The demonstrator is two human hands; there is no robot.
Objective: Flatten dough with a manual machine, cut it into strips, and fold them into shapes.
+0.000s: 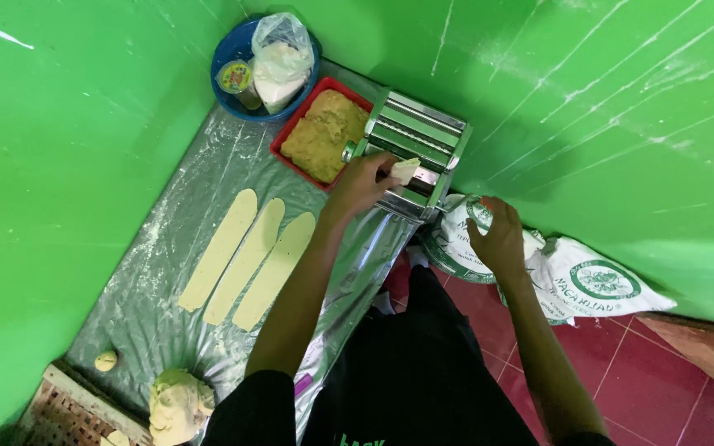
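Three rolled dough strips [245, 258] laid out at 9 o'clock of pasta roller [413, 154]. Left hand [360, 183] fingers pinch dough piece [405, 170] at roller; right hand [499, 238] fingers closed, crank presumably hidden. Dough lump [177, 403], small ball [106, 360] unrolled.

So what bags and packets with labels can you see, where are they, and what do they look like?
White sack: on the red floor at right, beside the right hand; floppy, with round green emblems.
Clear plastic bag: in the blue bowl at the top, knotted, holding white powder.
Small jar: in the same bowl; round yellow and green lid label.
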